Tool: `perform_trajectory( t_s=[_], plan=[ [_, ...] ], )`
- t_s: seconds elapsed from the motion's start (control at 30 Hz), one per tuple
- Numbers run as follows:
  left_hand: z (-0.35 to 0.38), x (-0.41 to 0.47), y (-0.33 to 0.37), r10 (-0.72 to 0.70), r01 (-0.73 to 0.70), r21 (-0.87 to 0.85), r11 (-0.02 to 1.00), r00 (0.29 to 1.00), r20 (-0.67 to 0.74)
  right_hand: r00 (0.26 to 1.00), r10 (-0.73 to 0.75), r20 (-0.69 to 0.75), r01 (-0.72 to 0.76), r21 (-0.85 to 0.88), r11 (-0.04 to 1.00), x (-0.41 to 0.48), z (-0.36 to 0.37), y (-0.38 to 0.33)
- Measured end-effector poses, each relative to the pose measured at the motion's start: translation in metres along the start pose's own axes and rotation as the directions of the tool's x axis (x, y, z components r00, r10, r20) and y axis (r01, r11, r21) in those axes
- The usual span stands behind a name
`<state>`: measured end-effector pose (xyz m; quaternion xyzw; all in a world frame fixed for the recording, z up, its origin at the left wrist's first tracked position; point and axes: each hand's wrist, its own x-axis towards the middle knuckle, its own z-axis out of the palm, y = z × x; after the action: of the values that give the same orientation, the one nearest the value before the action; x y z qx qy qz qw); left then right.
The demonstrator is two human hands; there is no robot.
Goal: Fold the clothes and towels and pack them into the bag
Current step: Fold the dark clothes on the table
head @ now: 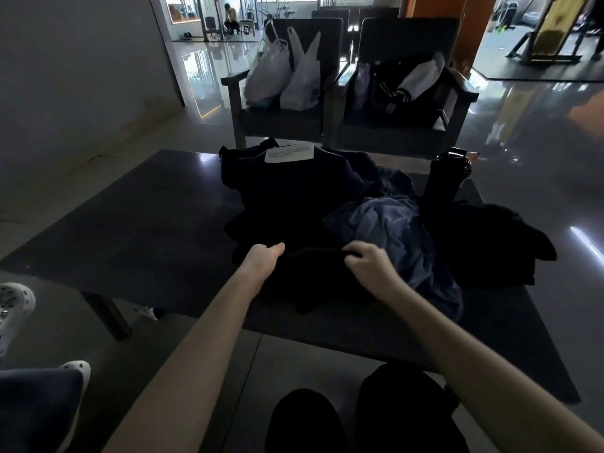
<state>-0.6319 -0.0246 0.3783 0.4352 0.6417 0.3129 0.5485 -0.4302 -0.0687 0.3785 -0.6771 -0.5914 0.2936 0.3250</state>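
I note left hand [265, 260] and right hand [370, 267] both clenched on the edge of a limp black fabric garment [309, 282]; crumpled blue towel [387, 228] touching, right side.

The foreground is dim, and the dark clothes [287, 204] on the table [130, 230] merge into one black mass. Daylight enters from the far openings and glares in streaks on the glossy floor [529, 103]. Straight lines bow near the edges.

Fingertips of the left hand [263, 258] are hidden under the dark garment [310, 276].
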Motion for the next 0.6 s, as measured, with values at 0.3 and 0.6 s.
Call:
perform_trajectory(
  t_s=[0.3, 0.6],
  plan=[
    [0.046, -0.011, 0.013, -0.182, 0.214, -0.233, 0.949, 0.972, 0.151, 0.966, 0.028, -0.256, -0.028, 0.003, 1.000, 0.025, -0.060, 0.021],
    [0.080, -0.018, 0.000, -0.133, 0.193, -0.389, 0.901, 0.975, 0.176, 0.974, -0.176, -0.140, 0.126, -0.309, 0.943, -0.030, -0.020, 0.060]
  ],
)
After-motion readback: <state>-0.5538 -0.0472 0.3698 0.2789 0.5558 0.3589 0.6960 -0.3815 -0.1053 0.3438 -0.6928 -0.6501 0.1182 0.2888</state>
